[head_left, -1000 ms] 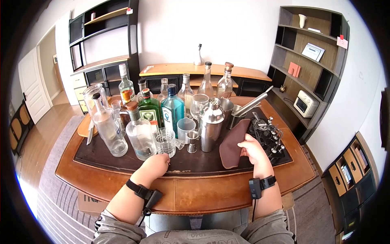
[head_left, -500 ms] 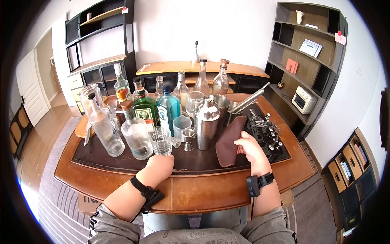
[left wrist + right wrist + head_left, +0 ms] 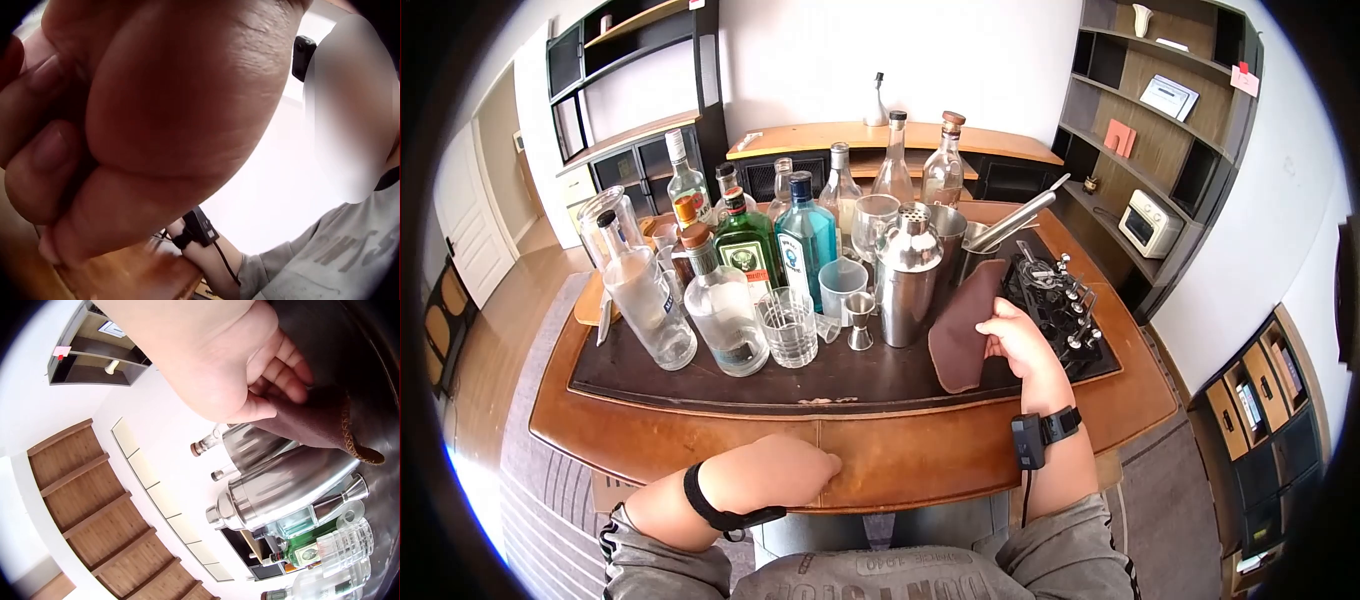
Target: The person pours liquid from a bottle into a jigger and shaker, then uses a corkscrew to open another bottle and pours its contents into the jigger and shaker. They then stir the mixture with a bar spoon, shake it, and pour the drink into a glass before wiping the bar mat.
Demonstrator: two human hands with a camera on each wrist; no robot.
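My right hand (image 3: 1021, 338) pinches a brown cloth (image 3: 967, 325) between thumb and fingers. In the right wrist view its stitched edge (image 3: 347, 428) shows, with the cloth hanging beside the steel cocktail shaker (image 3: 908, 280). My left hand (image 3: 785, 470) is over the brown leather front edge of the table. The left wrist view shows its fingers (image 3: 53, 150) loosely curled near the thumb, with nothing visible in them. Beyond the left hand stand a cut-glass tumbler (image 3: 788, 330), a clear cork-topped bottle (image 3: 725, 320) and a steel jigger (image 3: 860, 322).
Several more bottles crowd the table's left and back, among them a green one (image 3: 745, 245) and a blue one (image 3: 805, 245). A metal tin with tools (image 3: 1020, 215) sits behind the cloth. To its right is a black rack with metal fittings (image 3: 1060, 310).
My left hand has drawn back from beside the tumbler to the table's front edge. The right hand keeps its pinch on the brown cloth, in nearly the same place.
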